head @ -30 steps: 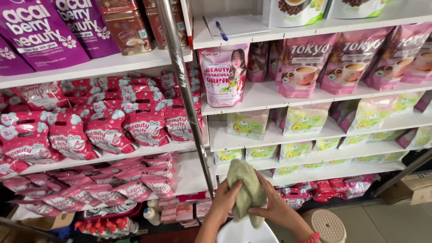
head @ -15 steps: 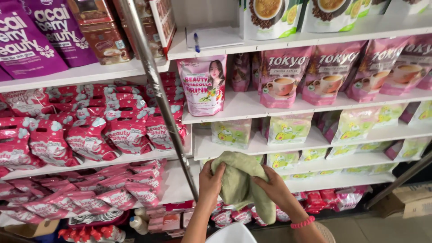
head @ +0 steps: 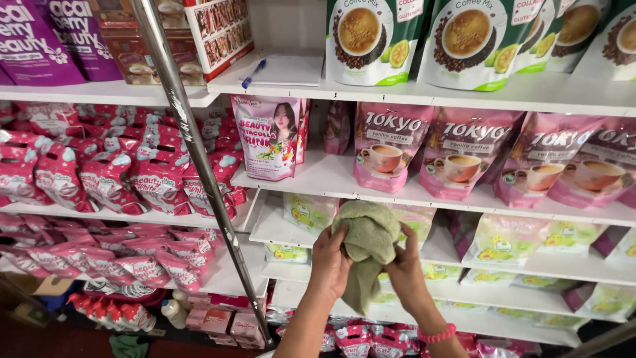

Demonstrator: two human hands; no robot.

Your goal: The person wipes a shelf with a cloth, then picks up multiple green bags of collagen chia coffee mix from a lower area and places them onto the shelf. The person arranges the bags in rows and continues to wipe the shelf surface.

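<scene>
A pale green cloth is bunched up between both my hands in front of white shop shelves. My left hand grips its left side and my right hand grips its right side; a pink band sits on the right wrist. The cloth's lower end hangs down between my forearms. Just behind it stands a shelf with pink coffee pouches and a pink pouch showing a person.
A slanted metal pole crosses left of my hands. Red-pink pouches fill the left shelves, green-and-white coffee pouches the top right. A blue pen lies on paper. Light green pouches line lower shelves. Small bottles stand near the floor.
My view has swung right and closer to the shelves. Both hands have risen with the cloth and gathered it tighter into a bundle.
</scene>
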